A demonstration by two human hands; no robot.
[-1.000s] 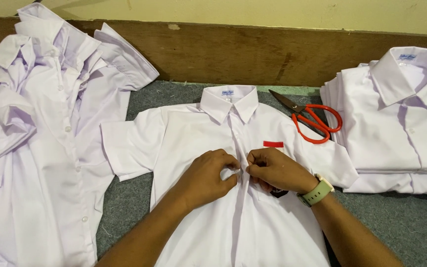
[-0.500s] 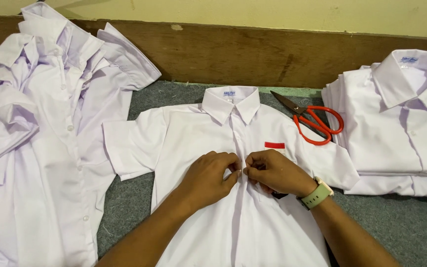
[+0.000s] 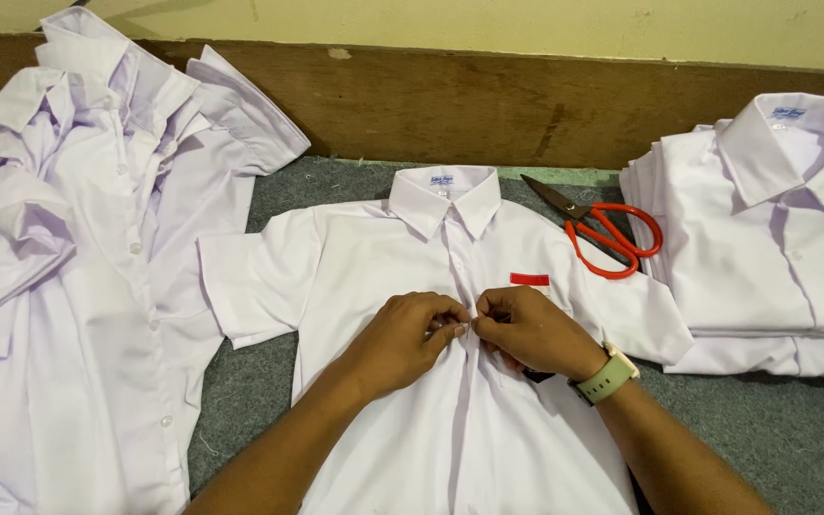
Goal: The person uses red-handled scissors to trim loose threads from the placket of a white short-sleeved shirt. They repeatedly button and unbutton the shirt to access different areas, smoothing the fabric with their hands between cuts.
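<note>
Far left: heap of white shirts (image 3: 69, 286), unfolded, collars up top, piled loosely on the grey felt table (image 3: 240, 401).

Centre: one white shirt (image 3: 450, 381) lies flat, front up, collar toward the wooden board (image 3: 431, 95) at the back, short sleeves spread L and R, small red patch (image 3: 529, 278) on the chest.

Left hand (image 3: 402, 339) comes in from bottom-left, forearm angled up over the shirt body, wrist bent a bit, fingers curled tight — thumb and forefinger pinch the shirt's front placket at mid-chest. Right hand (image 3: 526, 329) comes from bottom-right, pale green wristwatch (image 3: 607, 374) on the wrist, knuckles up, fingers also curled and pinching the same placket. Both hands' fingertips meet at the centre line, touching; what's between them is too small to make out.

Right of the collar: red-handled scissors (image 3: 603, 234), blades closed, pointing up-left, just beside the sleeve.

Far right: neat stack of folded white shirts (image 3: 765, 248) — collar on top.
</note>
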